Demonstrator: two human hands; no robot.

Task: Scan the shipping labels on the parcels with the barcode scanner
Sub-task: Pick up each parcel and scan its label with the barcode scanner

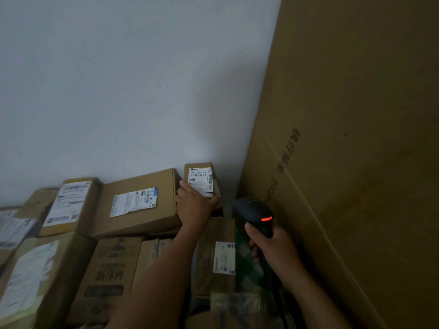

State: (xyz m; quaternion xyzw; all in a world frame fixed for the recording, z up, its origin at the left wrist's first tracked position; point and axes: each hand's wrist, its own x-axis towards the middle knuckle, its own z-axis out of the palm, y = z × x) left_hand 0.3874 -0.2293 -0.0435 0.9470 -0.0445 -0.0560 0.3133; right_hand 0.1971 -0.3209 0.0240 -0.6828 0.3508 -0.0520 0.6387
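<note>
- Step in hand: scan of the small parcel point(202, 165), at the back of the stack against the wall point(118, 79), just beside the flat parcel point(142, 184).
- Left hand point(193, 203): fingers wrapped round the small parcel's lower edge, labelled face turned twd the camera. Frame is dim, so exact finger placement is uncertain; it reads as a grasp, not a mere touch.
- Right hand point(270, 243): clenched round the handle of the barcode scanner point(255, 212). Scanner is near the small parcel, to its lower right, not touching.
- Scanner: black, pistol-type, red indicator bar lit on rear of head. Head points fwd, roughly twd the small parcel. No beam visible on the paper.
- Shipping label point(200, 181): white, digits along top, barcodes at mid and right edge. Bottom edge looks torn or creased, w/ fingers close by it.
- Next move (judgement): bring scanner head round to face the label square-on, fingers off the barcodes, parcel held steady.
- Left to do, by the look: flat parcel's label point(133, 201), plus other labelled parcels to the left and below.
</note>
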